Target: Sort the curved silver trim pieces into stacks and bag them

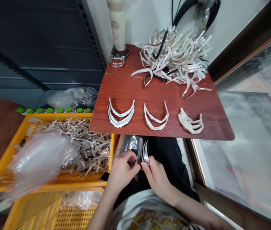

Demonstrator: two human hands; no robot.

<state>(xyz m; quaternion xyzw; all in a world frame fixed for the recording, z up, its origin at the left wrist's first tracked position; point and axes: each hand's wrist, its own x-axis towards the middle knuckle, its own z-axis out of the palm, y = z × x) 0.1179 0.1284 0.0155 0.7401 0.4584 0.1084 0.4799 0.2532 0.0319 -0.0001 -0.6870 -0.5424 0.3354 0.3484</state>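
Note:
Over my lap, my left hand (126, 166) pinches a clear plastic bag (131, 143) near its edge. Close beside it, my right hand (155, 174) grips a small bundle of curved silvery strips (145, 152), which stand upright next to the bag. Whether the strips touch the bag's opening I cannot tell. On the red-brown board (130, 92) ahead lie three nested groups of similar curved strips: a left group (121, 116), a middle group (156, 119) and a right group (191, 123). A large heap of white and silvery strips (173, 57) covers the board's back right.
A yellow crate (6, 164) at left holds many loose strips, with a stack of clear bags (38, 156) on top. Another yellow crate (74, 220) stands nearer. A pale bottle (117, 27) is at the board's back left. A glass-topped surface (243, 153) lies to the right.

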